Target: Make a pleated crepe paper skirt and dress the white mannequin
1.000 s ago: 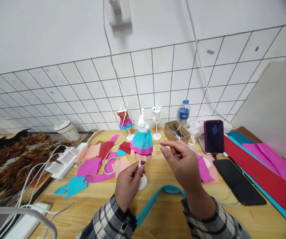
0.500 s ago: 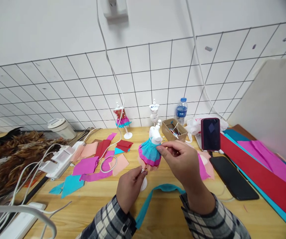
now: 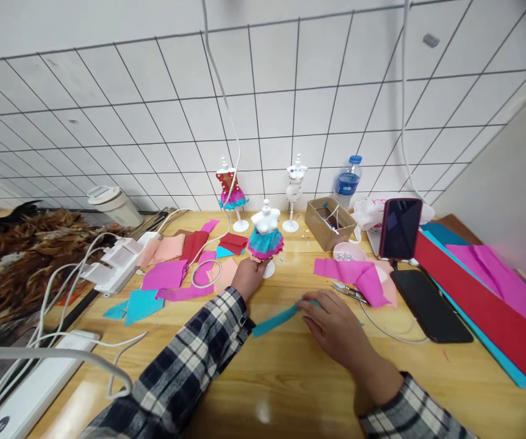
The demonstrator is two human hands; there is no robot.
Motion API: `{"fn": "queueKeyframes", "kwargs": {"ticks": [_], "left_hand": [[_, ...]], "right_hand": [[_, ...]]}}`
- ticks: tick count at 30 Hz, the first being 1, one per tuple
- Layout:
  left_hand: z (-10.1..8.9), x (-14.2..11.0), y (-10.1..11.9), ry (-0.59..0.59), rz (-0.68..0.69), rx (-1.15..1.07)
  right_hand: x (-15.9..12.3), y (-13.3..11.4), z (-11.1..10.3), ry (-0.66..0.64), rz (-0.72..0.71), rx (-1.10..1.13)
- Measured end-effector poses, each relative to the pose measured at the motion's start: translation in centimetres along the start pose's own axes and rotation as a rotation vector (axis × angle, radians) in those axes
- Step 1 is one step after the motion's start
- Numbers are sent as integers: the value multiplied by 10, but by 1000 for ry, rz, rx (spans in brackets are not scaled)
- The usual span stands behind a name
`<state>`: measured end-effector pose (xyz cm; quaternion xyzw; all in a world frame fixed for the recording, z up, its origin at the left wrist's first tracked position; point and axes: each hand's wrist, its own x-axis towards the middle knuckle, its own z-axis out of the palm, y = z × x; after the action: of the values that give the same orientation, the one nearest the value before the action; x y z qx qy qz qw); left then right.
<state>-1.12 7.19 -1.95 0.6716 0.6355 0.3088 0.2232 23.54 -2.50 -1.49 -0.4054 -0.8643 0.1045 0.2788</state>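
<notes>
A small white dress-form mannequin (image 3: 265, 221) stands in the middle of the table in a layered blue and magenta skirt (image 3: 265, 242). My left hand (image 3: 250, 277) is closed around its stem under the skirt; the fingertips are partly hidden. The round white base shows just right of that hand. Nearer to me, my right hand (image 3: 331, 323) has its fingers closed on a blue crepe-paper strip (image 3: 274, 322), whose loose end reaches left toward my left sleeve. Scissors (image 3: 349, 292) lie just beyond the right hand, partly under magenta paper (image 3: 359, 279).
Two more mannequins, one dressed in red (image 3: 232, 189) and one white (image 3: 296, 183), stand by the wall. A cardboard box (image 3: 321, 235), water bottle (image 3: 348, 182) and bead dish (image 3: 338, 249) are at back right. Phones (image 3: 430, 305) and long paper sheets (image 3: 464, 292) lie right; cables, power strips (image 3: 119, 268) and feathers left.
The mannequin, tilted half a second ago, now stands upright farther back, my left hand still on it. My right hand has left the skirt and come down onto the blue strip. The view has tilted down.
</notes>
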Motion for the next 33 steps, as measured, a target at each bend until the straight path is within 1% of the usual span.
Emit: {"fn": "queueKeyframes", "kwargs": {"ticks": [2, 6, 8, 11, 13, 14, 16, 17, 19, 20, 21, 22, 23, 24, 25, 26, 27, 29, 33], "left_hand": [[2, 1, -6, -3, 16, -19], [0, 4, -13, -15, 44, -28], [1, 6, -15, -19, 42, -7], [4, 9, -16, -10, 32, 19], [0, 6, -17, 18, 22, 36], [-5, 2, -18, 35, 15, 51], [-24, -13, -20, 63, 6, 93], [-36, -24, -22, 55, 8, 116], [-58, -50, -22, 35, 38, 148], [-67, -65, -22, 27, 65, 154], [-72, -80, -20, 3, 127, 156], [-73, -95, -18, -41, 285, 177], [-71, -108, -16, -70, 438, 206], [-66, -119, -13, -84, 556, 251], [-59, -127, -11, -84, 622, 307], [-52, -132, -9, -81, 652, 357], [-46, -134, -7, -87, 660, 401], [-36, -133, -4, -95, 628, 455], [-31, -122, 0, -101, 599, 458]], "right_hand": [[1, 5, 4, -18, 50, -40], [10, 7, 2, -119, 161, -75], [11, 6, 0, -145, 168, -94], [7, 3, -2, -126, 139, -128], [3, 2, -4, -100, 114, -150], [2, 1, -6, -93, 105, -163], [1, -2, -9, -116, 106, -198], [0, -4, -10, -143, 120, -217], [0, -9, -13, -199, 167, -237], [0, -12, -14, -219, 193, -231], [-1, -15, -15, -232, 213, -216], [-1, -17, -16, -240, 226, -196], [-2, -19, -17, -250, 231, -178], [-2, -20, -17, -261, 231, -167], [-2, -21, -17, -275, 228, -164], [-2, -21, -17, -289, 222, -166], [-1, -22, -17, -303, 214, -168], [0, -23, -17, -320, 204, -168], [4, -25, -16, -318, 221, -165]]}}
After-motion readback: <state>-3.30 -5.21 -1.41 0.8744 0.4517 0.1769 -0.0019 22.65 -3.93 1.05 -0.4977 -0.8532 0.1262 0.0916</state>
